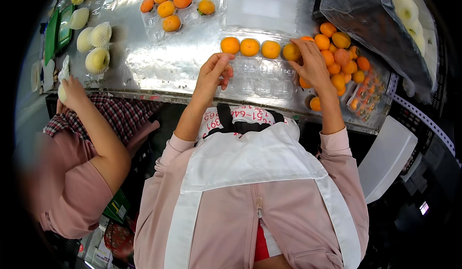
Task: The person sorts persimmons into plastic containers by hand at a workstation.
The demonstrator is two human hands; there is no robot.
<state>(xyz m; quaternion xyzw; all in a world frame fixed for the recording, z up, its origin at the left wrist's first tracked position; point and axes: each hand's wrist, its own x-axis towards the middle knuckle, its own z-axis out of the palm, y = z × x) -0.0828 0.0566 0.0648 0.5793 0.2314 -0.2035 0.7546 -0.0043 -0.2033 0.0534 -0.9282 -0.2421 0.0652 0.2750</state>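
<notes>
A clear plastic clamshell tray [267, 77] lies unfolded on the metal table before me, its lid [265, 7] on the far side. Three orange persimmons, one of them this middle persimmon [249, 47], sit along the tray's far row. At that row's right end, my right hand [312, 62] has its thumb and fingers around a fourth persimmon [291, 52]. My left hand [216, 70] hovers by the tray's left edge, empty, its fingers loosely bent and apart near the leftmost persimmon [230, 45]. The two nearer rows of cups hold no fruit.
Loose persimmons [337, 67] crowd the right, beside a filled clear pack [364, 95] and a dark plastic bag [361, 20]. Another tray with persimmons [171, 23] stands far left. A co-worker's hand [74, 92] holds fruit near net-wrapped pale fruit [97, 60].
</notes>
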